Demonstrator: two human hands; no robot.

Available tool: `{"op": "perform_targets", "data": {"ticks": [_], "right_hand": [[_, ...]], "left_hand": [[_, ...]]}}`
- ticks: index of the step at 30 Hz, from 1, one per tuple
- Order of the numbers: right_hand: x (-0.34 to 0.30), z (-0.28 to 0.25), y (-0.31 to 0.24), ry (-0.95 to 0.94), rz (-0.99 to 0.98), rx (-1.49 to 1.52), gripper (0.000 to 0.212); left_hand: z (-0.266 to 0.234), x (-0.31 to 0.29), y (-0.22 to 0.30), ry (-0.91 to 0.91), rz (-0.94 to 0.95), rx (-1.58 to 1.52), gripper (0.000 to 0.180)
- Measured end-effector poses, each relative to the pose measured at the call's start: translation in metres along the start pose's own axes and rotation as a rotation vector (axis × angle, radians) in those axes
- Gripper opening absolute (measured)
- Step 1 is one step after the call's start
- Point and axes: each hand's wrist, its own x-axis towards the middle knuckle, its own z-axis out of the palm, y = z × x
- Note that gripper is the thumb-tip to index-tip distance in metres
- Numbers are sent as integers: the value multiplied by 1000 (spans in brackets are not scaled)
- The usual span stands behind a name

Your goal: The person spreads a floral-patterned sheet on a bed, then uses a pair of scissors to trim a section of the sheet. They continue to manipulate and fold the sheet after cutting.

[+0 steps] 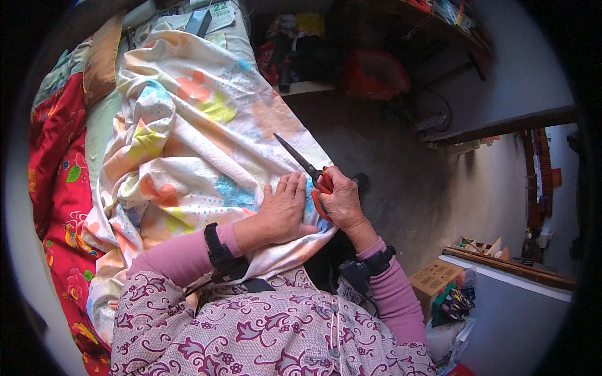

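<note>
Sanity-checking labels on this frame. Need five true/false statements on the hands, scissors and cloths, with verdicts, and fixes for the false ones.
1. The right hand holds the scissors. True.
2. The scissors' tip points to the lower right of the picture. False: it points to the upper left.
3. The left hand lies on the white flowered cloth. True.
4. The red flowered cloth is to the left of the white one. True.
5. The left hand wears a glove. False: it is bare.
</note>
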Motion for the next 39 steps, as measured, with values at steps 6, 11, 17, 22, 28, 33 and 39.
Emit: {"op": "perform_targets", "data": {"ticks": [6,11,17,22,28,33,39], "right_hand": [[4,-20,24,37,45,203,22],[4,-35,37,55,108,374,21],[2,-42,47,147,111,408,19],[6,-50,57,214,103,404,18],[5,-67,62,264,160,311,17],[3,-75,50,255,138,-122,31],[22,-97,32,164,45,-489,30]], "left_hand": [[-1,-1,1,-17,-25,-3,127],[-3,0,1,-26,-16,-34,128],[-6,-1,2,-41,-22,-40,127],[-8,-1,3,-46,-20,-63,126],[-1,-1,-1,-35,-19,-67,125],[5,-1,-4,42,11,-82,118],[-5,1,-8,43,78,-217,109]]}}
